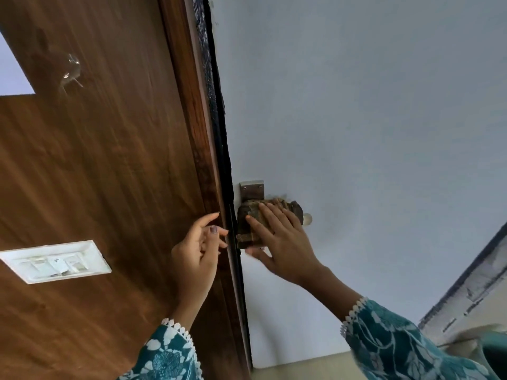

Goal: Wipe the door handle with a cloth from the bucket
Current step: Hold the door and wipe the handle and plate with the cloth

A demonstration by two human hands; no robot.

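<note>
A dark brown cloth [248,219] is bunched over the door handle on the pale blue door [370,133]. Only the handle's steel plate [251,190] above the cloth and a pale knob end [307,218] to its right show. My right hand [282,242] presses flat on the cloth, fingers spread, thumb under it. My left hand [197,253] hovers at the brown door frame edge [211,160], fingers loosely curled and apart, holding nothing. The bucket is out of sight.
A wood-panelled wall [96,174] fills the left, with a white switch plate [55,261] on it. A dark strip runs between frame and door. At the lower right lies pale floor [301,371] and a greyish edge [466,292].
</note>
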